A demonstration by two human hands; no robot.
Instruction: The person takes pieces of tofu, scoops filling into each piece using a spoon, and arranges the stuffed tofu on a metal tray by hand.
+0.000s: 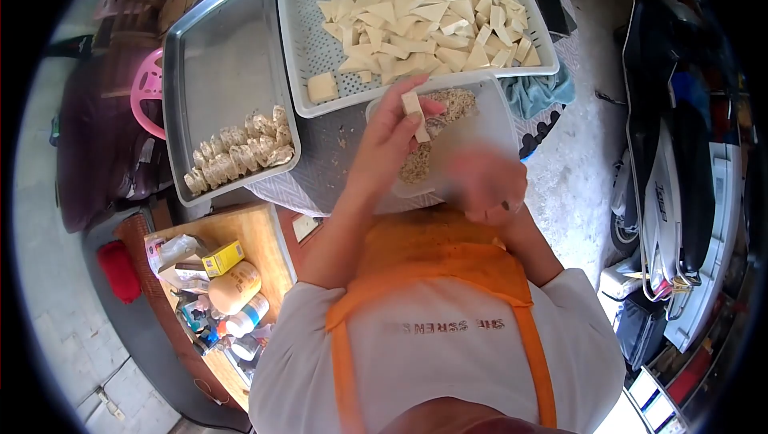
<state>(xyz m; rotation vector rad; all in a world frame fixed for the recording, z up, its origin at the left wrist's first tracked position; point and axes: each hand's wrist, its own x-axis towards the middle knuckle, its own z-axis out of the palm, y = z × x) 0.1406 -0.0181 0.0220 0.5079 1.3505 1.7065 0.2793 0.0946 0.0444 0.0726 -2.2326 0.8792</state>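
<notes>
My left hand [388, 132] is closed around a pale tofu piece [415, 116], gripped between thumb and fingers above a clear plastic tub [499, 118]. In that tub lies a brownish, crumbly minced filling [453, 104]. My right hand [488, 184] is over the tub's near right side, smeared by motion, so its fingers and anything in them cannot be made out. Beyond the tub, a white perforated tray [308, 42] bears a heap of cut tofu wedges [432, 22]. A tofu block [322, 87] sits at its near left corner.
To the left, a metal tray [220, 50] holds rows of filling-coated pieces [240, 150] at its near end. A blue-green cloth [540, 92] and a dark phone-like slab [549, 4] lie at the right. A wooden table [272, 246] with bottles and boxes stands lower left.
</notes>
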